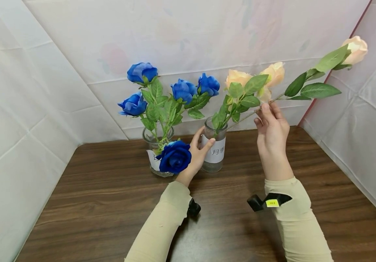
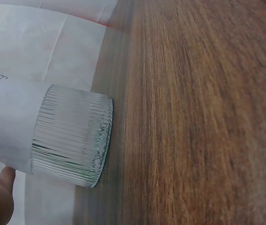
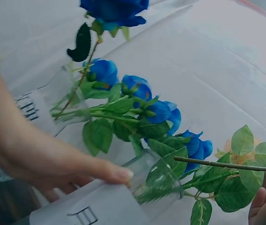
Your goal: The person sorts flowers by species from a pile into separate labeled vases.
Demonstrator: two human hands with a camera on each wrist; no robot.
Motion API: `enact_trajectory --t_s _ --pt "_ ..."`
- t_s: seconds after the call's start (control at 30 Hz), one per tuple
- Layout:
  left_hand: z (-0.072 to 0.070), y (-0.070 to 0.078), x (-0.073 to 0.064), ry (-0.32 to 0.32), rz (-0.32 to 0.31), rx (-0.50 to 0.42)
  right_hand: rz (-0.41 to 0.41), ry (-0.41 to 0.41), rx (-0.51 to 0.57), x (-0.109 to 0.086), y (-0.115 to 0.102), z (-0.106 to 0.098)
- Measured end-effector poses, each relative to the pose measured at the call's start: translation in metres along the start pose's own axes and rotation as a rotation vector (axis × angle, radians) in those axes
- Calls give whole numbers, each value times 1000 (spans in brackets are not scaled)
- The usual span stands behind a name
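My left hand holds a glass vase with a white paper label, thumb on the near side and fingers at its back. The ribbed vase base stands on the table in the left wrist view. My right hand pinches the stem of a peach rose, which slants up to the right with its bloom far from the vase. In the right wrist view, the bare end of the stem is just outside the vase's rim. Other peach roses with green leaves stand in this vase.
Left of it, a second labelled glass vase holds several blue roses. One blue rose leans forward, beside my left wrist. White cloth hangs behind and beside the brown wooden table.
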State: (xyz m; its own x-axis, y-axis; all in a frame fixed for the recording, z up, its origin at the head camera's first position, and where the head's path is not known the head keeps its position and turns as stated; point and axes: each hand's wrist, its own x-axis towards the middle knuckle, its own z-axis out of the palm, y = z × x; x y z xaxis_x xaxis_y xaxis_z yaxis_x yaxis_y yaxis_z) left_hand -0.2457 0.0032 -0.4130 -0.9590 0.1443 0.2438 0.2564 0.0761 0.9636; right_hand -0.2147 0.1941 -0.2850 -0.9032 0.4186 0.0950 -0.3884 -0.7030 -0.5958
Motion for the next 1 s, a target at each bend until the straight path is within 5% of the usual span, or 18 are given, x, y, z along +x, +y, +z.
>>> enact_trajectory --t_s 0.33,0.7,1.0 --pt "0 -1 1 -5 3 4 -165 -21 -155 3 33 -2" --pt "1 1 1 -5 12 -9 -231 -126 -337 -5 69 -15" --pt "1 1 -1 4 16 8 -220 -65 -452 -8 84 -21"
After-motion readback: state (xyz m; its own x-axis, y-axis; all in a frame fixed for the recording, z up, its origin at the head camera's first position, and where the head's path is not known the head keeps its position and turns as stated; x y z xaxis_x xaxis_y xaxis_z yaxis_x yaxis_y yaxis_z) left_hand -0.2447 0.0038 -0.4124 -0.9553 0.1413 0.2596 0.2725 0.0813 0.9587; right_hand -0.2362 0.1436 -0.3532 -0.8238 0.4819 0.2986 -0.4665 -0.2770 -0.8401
